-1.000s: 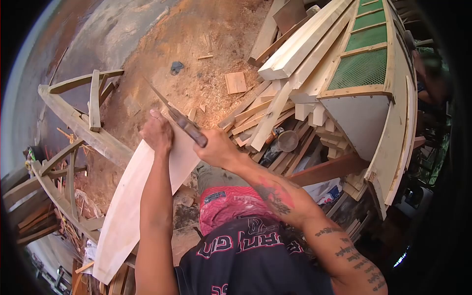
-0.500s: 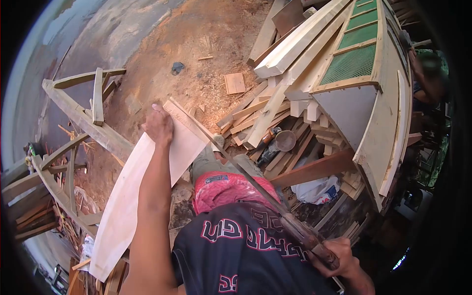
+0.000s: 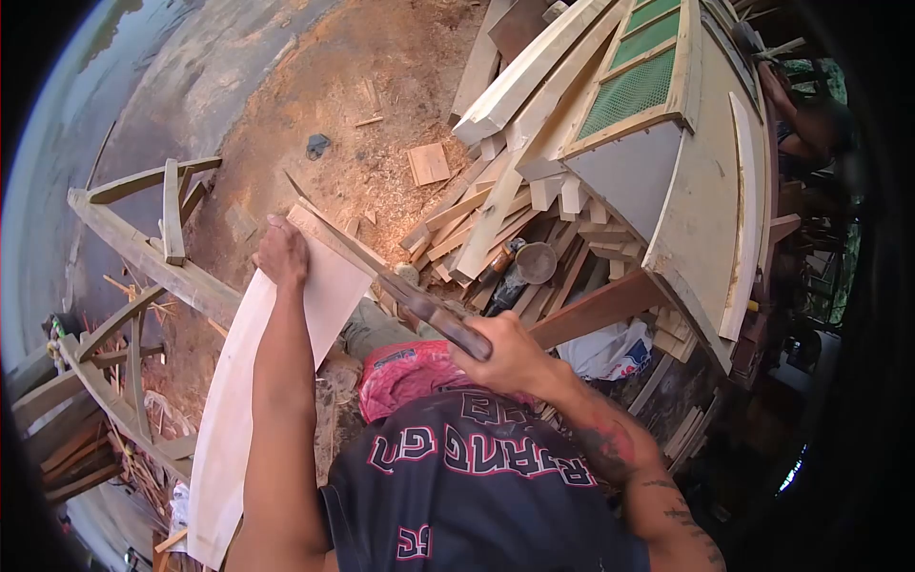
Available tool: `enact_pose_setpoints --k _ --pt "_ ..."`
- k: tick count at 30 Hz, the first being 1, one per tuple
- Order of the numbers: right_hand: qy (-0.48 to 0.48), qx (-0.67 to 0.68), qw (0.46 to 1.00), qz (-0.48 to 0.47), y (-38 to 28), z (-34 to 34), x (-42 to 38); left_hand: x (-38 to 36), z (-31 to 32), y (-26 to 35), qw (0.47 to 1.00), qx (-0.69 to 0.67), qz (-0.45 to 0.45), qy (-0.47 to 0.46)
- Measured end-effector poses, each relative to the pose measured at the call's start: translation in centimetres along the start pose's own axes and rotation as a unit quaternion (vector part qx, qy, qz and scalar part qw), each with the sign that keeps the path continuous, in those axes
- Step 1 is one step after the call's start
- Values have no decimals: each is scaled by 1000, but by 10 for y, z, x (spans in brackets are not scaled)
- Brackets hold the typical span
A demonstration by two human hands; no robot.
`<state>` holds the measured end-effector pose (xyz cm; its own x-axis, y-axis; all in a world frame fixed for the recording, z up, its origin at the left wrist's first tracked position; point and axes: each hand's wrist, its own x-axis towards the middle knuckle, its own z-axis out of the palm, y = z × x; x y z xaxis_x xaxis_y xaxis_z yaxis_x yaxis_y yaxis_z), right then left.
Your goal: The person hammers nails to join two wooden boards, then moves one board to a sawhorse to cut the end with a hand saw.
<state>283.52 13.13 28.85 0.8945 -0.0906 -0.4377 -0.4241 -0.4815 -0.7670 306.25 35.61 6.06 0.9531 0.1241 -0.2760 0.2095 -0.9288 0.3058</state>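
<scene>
My left hand point(image 3: 283, 251) grips the upper left edge of a long, pale, curved board point(image 3: 227, 419), near its top end. In my right hand point(image 3: 500, 353) is the wooden handle of a long, narrow-bladed saw point(image 3: 367, 255). The blade lies along the board's upper right edge, and its thin tip sticks out past the board's top corner. My left arm reaches over the board. A pink cloth point(image 3: 410, 377) lies across my lap below the saw.
Stacked timber point(image 3: 486, 224) and a power tool point(image 3: 521, 272) lie right of the board. A wooden structure with green mesh point(image 3: 629, 95) stands at right, with a person point(image 3: 810, 129) beyond. Curved wooden frames point(image 3: 143, 253) are at left. A small wood block point(image 3: 428, 164) rests among shavings.
My right hand has pushed the saw up and left, from beside my body toward the board. The blade tip now extends beyond the board's corner. The whole view has shifted slightly.
</scene>
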Motion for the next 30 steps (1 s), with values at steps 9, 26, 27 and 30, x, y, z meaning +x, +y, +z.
enact_pose_setpoints --k 9,26,27,30 --pt "-33 -44 997 61 -47 -78 -137 4 7 -4 999 11 22 21" --pt "-50 -74 994 55 -44 -84 -161 0 1 -3 999 -29 15 20" --pt "-71 -82 992 62 -58 -100 -182 2 3 -4 999 -21 17 21" --pt "-68 -72 994 42 -77 -100 -166 -2 4 0 999 -26 15 45"
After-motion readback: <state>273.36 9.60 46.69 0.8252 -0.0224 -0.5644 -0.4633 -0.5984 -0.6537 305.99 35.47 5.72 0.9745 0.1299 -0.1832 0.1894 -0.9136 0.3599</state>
